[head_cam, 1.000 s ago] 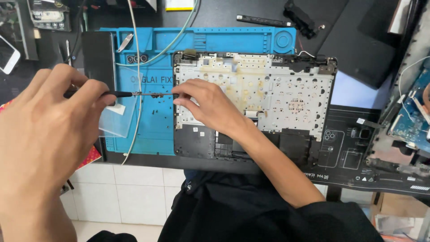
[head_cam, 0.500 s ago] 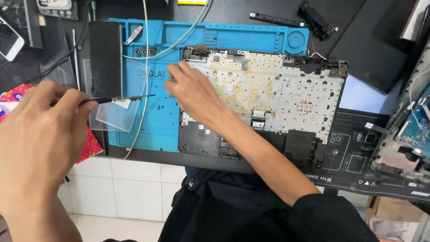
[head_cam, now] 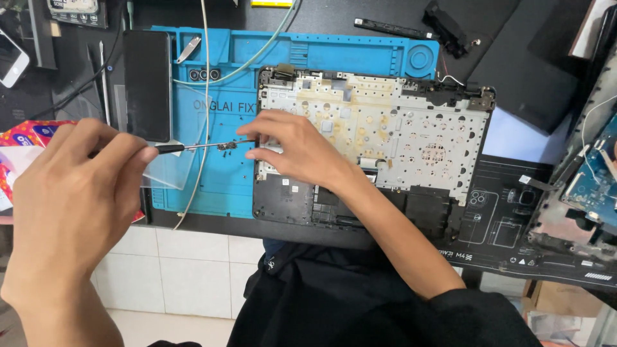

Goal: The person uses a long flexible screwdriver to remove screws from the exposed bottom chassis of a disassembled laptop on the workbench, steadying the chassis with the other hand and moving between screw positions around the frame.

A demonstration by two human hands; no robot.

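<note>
My left hand (head_cam: 77, 193) grips a thin black-handled screwdriver (head_cam: 193, 147) that points right across the blue repair mat (head_cam: 222, 180). Several small dark screws (head_cam: 226, 147) cling to its tip. My right hand (head_cam: 292, 148) rests on the left part of an opened laptop base (head_cam: 398, 135), a black frame with a stained metal keyboard backplate. Its thumb and forefinger are pinched next to the screwdriver tip; I cannot tell whether they hold a screw.
A black phone (head_cam: 148, 83) lies on the mat's left side, with a clear plastic piece (head_cam: 168, 170) below it. A white cable (head_cam: 204, 103) crosses the mat. A circuit board (head_cam: 594, 180) sits at right, a colourful packet (head_cam: 26, 138) at left, and black parts (head_cam: 450, 29) at the back.
My left hand and the screwdriver have shifted right, bringing the tip with the screws to my right fingers. My right hand stays on the laptop's left edge.
</note>
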